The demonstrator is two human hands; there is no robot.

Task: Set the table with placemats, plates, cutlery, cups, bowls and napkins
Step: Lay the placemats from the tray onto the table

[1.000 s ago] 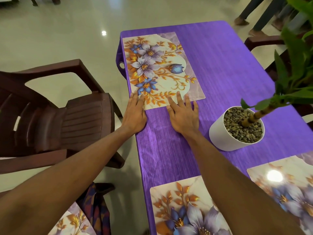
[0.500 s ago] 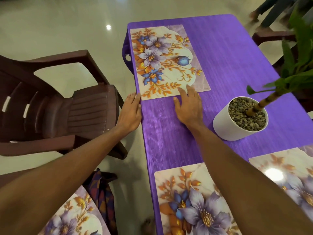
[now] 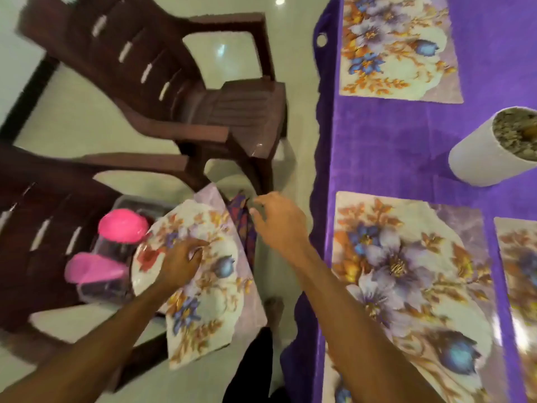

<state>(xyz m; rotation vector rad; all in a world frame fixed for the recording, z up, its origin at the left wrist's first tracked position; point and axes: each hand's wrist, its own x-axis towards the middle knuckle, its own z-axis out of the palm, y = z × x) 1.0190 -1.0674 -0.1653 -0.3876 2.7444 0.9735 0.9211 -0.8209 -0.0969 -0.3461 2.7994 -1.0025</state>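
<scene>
Blur smears everything, so small things are hard to see. A white pot (image 3: pixel 488 158) is cut off at the right edge, and something white with a red flower (image 3: pixel 146 257) peeks out from under the loose placemat (image 3: pixel 215 286); I cannot tell what it is. That placemat is pale, with blue and purple flowers and orange leaves. It lies tilted over the brown chair (image 3: pixel 35 257), beside two pink lids (image 3: pixel 122 225), not on the purple table (image 3: pixel 392 146). The left hand (image 3: pixel 181 261) rests on its top with bent fingers, but I cannot tell if they pinch it. The right hand (image 3: pixel 279 225) hangs just past the placemat's far corner, fingers loosely curled, holding nothing. Two more flowery mats (image 3: pixel 406 271) lie flat on the table.
</scene>
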